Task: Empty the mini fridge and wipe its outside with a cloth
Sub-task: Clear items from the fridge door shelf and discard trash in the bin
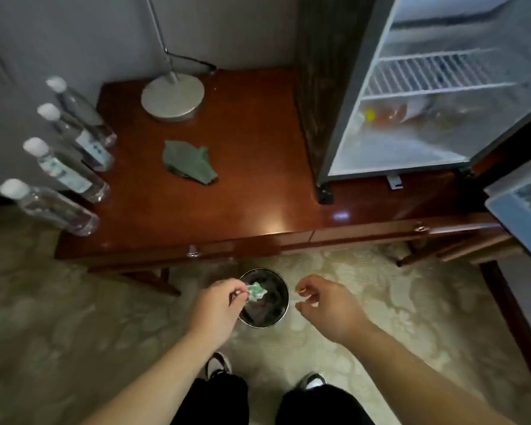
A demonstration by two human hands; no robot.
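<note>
The wooden table (242, 194) is running its glossy front edge across the middle of the view, and open carpet (74, 302), pale and patterned, is spreading below it with free room on both sides of the person's legs. The mini fridge (344, 118) is standing on the table's right end with its door (521, 210) swung wide, jutting past the table edge. A blurred orange-tinted bottle (396, 113) is lying inside under the white wire shelf (436, 72).

Both arms are reaching forward and down. The left hand (219, 302) is hovering over the rim of a round metal bin (284, 305) on the carpet just in front of the table, its grip pinching a small crumpled green-and-white wrapper (256, 291). The right hand (328, 308) is hanging just right of the bin, its grip spread loosely, thumb and forefinger apart and clasping nothing.

A crumpled green cloth (190, 161) is lying mid-table, well apart from the fridge. Four clear plastic bottles (62, 176) with white caps are lining the left edge, and a round metal lamp base (172, 96) is sitting near the back.
</note>
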